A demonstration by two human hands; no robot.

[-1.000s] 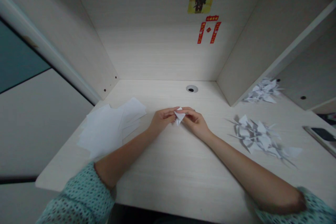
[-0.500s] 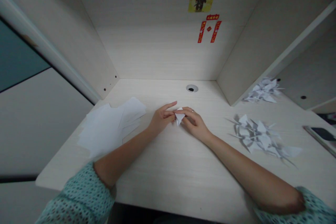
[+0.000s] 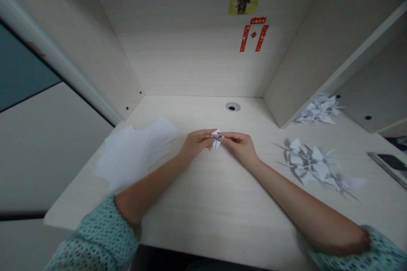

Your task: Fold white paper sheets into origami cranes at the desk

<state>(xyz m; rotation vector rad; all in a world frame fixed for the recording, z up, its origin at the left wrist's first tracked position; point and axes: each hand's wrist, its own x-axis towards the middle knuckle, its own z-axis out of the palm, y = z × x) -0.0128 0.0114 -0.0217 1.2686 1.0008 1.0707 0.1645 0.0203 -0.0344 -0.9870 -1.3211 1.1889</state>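
Between my two hands, above the middle of the desk, is a small folded piece of white paper [image 3: 216,140] with its flaps partly spread. My left hand [image 3: 197,142] pinches its left side with thumb and fingers. From the right, my right hand [image 3: 239,145] grips the other side, thumb below and index finger above. Fingertips cover parts of the folds. A spread stack of white paper sheets [image 3: 127,156] lies left of my left hand. Several folded white paper cranes [image 3: 313,163] sit in a cluster to the right.
Another heap of folded paper [image 3: 321,109] lies by the right partition [image 3: 295,72]. A phone-like device [image 3: 389,165] rests at the far right. A round cable hole [image 3: 233,106] is near the back panel, which bears red stickers [image 3: 253,34].
My left index finger has come down onto the paper. The right hand has turned, its fingers drawing back to the right edge. The paper's flaps now show more opened.
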